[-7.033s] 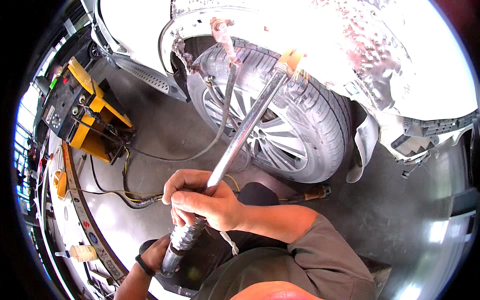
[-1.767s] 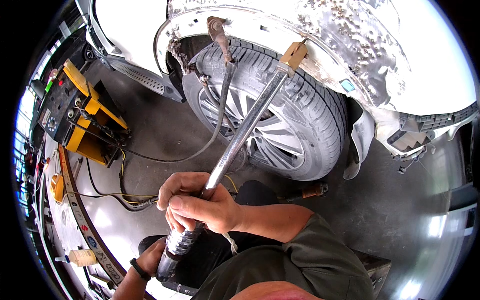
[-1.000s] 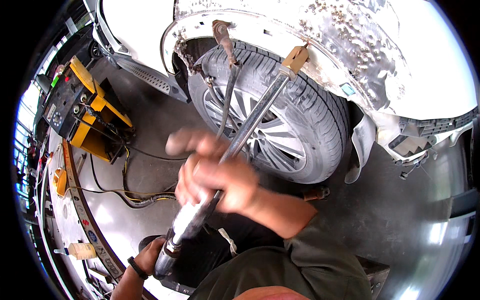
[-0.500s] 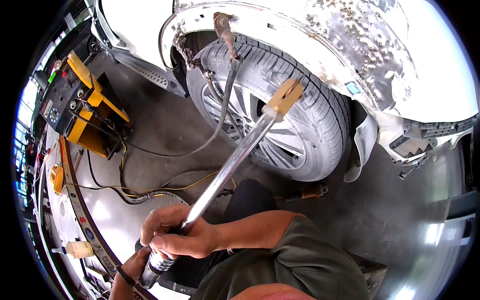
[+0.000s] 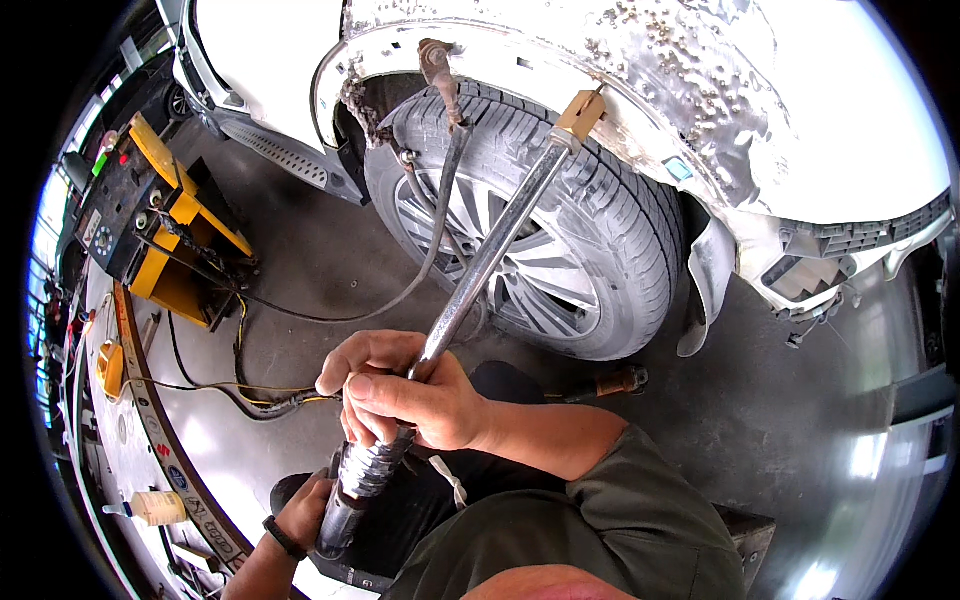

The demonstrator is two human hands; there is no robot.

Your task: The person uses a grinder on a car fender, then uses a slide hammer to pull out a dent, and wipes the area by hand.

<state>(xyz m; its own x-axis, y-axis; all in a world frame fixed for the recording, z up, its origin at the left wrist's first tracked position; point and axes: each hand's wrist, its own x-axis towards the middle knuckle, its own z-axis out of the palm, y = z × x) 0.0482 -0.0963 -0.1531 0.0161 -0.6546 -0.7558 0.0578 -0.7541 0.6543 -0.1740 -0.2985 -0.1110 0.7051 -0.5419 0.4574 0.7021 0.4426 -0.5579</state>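
Observation:
A long dent puller (image 5: pixel 500 232) with a chrome rod slants up and away from me, its brass-coloured head (image 5: pixel 580 114) at the edge of the white wheel arch (image 5: pixel 500 58). Whether the tip touches the metal I cannot tell. My right hand (image 5: pixel 420 395) is closed round the rod just above a silvery wrapped grip (image 5: pixel 368 468). Lower down, my left hand (image 5: pixel 308 512), black band at its wrist, is closed on the tool's near end, its fingers partly hidden. Behind the rod stands a dusty tyre (image 5: pixel 640 230) with a spoked wheel (image 5: pixel 550 285).
A clamp (image 5: pixel 438 65) with a thick cable (image 5: pixel 440 235) hangs from the arch. Yellow-and-black equipment (image 5: pixel 165 225) stands at left, its cables across the floor. Small studs (image 5: pixel 700 75) dot the bared fender. A grinder-like tool (image 5: pixel 610 382) lies below the wheel; a bottle (image 5: pixel 158 508) is at lower left.
The brass head has moved up from in front of the tyre to the arch edge. Both hands have shifted a little to the right with the tool, the right one also upward.

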